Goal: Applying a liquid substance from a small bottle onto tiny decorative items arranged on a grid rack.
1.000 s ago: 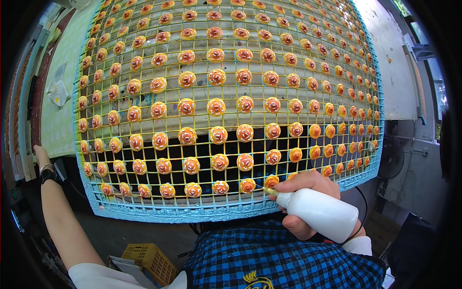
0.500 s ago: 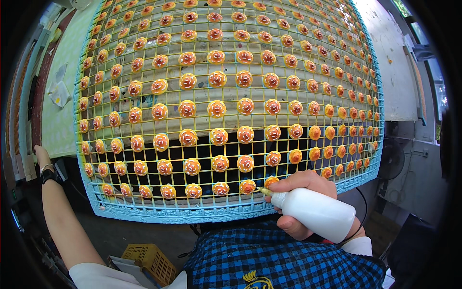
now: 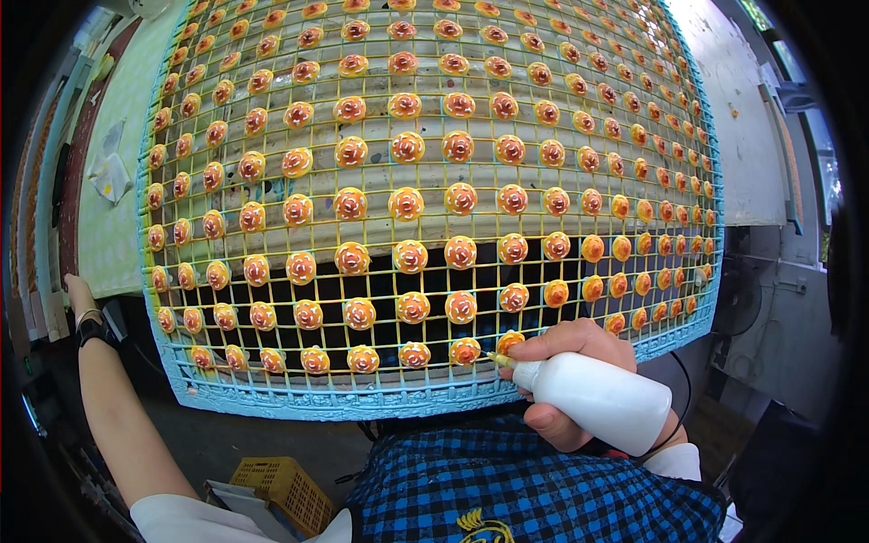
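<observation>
My right hand [image 3: 579, 348] is closed around a white squeeze bottle [image 3: 602, 398]. Its narrow yellowish nozzle points left, with the tip beside a small orange dome-shaped piece [image 3: 464, 351] in the nearest row. A wire grid rack [image 3: 389, 380] with a light-blue rim carries many such domes in rows. White dabs mark the domes in the middle and left, such as one dome [image 3: 413, 308]; several at the right, like another dome [image 3: 592, 289], are plain orange. My left hand [image 3: 81, 294] rests at the corner of the green-covered table [image 3: 113, 244], its fingers mostly hidden.
Below the rack at the left stands a yellow plastic crate [image 3: 285, 489]. A fan [image 3: 735, 299] is at the right, near a pale wall. A dark cable [image 3: 683, 380] hangs behind my right wrist. My blue checked apron [image 3: 507, 480] lies close to the rack's front edge.
The bottle and my right hand have shifted very slightly to the right. My left hand has stayed in place.
</observation>
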